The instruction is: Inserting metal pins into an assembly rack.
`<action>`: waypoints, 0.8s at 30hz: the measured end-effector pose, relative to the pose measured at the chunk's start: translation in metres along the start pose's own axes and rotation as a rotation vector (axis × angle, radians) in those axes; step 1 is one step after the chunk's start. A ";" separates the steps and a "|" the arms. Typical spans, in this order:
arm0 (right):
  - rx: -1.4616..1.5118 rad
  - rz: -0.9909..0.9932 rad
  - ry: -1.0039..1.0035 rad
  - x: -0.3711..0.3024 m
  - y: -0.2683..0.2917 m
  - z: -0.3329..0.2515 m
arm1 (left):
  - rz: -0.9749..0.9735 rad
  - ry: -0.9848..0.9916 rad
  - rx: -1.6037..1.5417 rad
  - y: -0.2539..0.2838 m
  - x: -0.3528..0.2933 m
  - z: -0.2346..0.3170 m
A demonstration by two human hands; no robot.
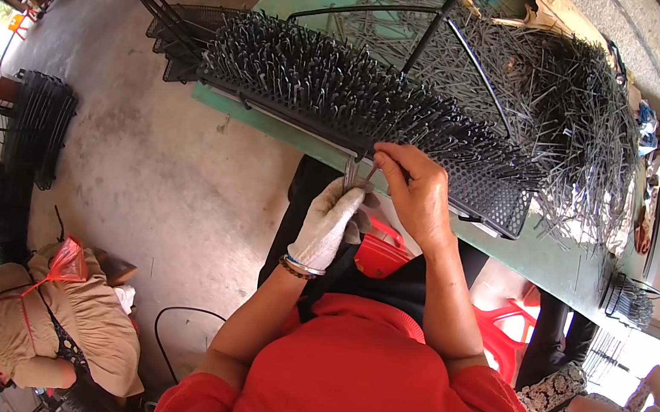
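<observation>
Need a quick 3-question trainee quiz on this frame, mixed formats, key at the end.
1. True or false: the left hand wears a white work glove.
2. What does the bare right hand pinch at its fingertips?
A. a thin metal pin at the near edge of the black perforated rack
B. a red plastic bag
C. a phone
3. Fill in: the loose heap of metal pins lies on the ____ table, behind the rack.

Key:
1. True; the gloved left hand also grips a small bunch of pins.
2. A
3. green
</observation>
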State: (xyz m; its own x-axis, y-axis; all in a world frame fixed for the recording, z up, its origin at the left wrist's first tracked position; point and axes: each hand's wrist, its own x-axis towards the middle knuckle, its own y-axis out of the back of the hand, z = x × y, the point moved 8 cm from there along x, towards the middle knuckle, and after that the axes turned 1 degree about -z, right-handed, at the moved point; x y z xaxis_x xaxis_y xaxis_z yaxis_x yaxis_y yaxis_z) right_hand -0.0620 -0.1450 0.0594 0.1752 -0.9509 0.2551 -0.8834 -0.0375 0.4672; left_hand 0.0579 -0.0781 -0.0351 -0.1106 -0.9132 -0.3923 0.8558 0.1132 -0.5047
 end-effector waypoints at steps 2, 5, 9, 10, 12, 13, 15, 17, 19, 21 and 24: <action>-0.004 -0.001 -0.002 -0.002 0.001 -0.001 | -0.048 0.028 0.036 -0.003 -0.001 0.000; 0.009 0.027 -0.101 -0.007 0.004 0.010 | -0.028 0.014 0.003 -0.004 -0.002 -0.004; 0.048 0.107 -0.146 -0.012 0.010 0.015 | 0.015 -0.056 -0.016 -0.005 -0.001 0.000; 0.069 0.117 -0.167 -0.013 0.011 0.016 | 0.008 -0.054 0.004 -0.005 0.000 0.000; 0.066 0.111 -0.199 -0.012 0.011 0.011 | 0.002 -0.051 0.025 -0.004 0.000 -0.001; 0.063 0.104 -0.230 -0.012 0.011 0.010 | -0.018 -0.031 0.035 -0.005 0.000 -0.002; 0.093 0.103 -0.245 -0.013 0.010 0.019 | -0.042 -0.011 0.048 -0.009 -0.001 -0.003; 0.123 0.100 -0.259 -0.014 0.009 0.022 | -0.019 0.003 0.055 -0.009 -0.003 -0.006; 0.220 0.099 -0.331 -0.017 0.008 0.028 | -0.004 0.002 -0.038 -0.008 -0.002 -0.007; 0.261 0.143 -0.324 -0.018 0.013 0.027 | 0.010 0.001 -0.132 -0.005 0.001 -0.010; 0.316 0.265 -0.259 -0.011 0.027 0.016 | 0.147 -0.011 -0.278 0.015 0.005 -0.016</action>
State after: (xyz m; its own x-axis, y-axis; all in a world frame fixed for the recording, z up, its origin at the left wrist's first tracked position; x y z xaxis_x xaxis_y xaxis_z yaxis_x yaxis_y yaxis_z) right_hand -0.0948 -0.1403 0.0556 -0.1520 -0.9841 0.0923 -0.9788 0.1629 0.1242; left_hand 0.0618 -0.0751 -0.0570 0.0108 -0.8829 -0.4695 0.6910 0.3460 -0.6347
